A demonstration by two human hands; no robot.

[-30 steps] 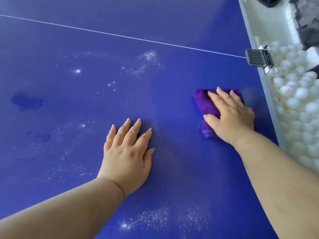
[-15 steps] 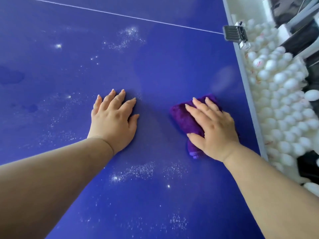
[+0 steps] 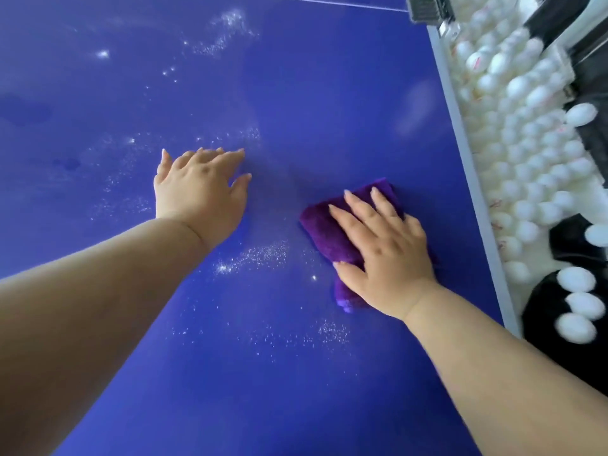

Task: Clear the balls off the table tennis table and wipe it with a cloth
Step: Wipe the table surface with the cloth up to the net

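Note:
A folded purple cloth lies flat on the blue table tennis table, right of centre. My right hand presses down on it with straight, spread fingers, covering most of it. My left hand rests flat on the bare table surface to the left of the cloth, a hand's width away, fingers spread. White dusty specks are scattered over the blue surface between and around my hands. No balls lie on the table top.
Beyond the table's grey right edge, several white balls fill a container below. A metal net clamp grips the edge at top right. A white line crosses the far end. Dark damp patches mark the left.
My right hand has slid the cloth toward me along the table's right side. My left hand has stayed flat beside it. The view has tilted so the net clamp sits at the top edge.

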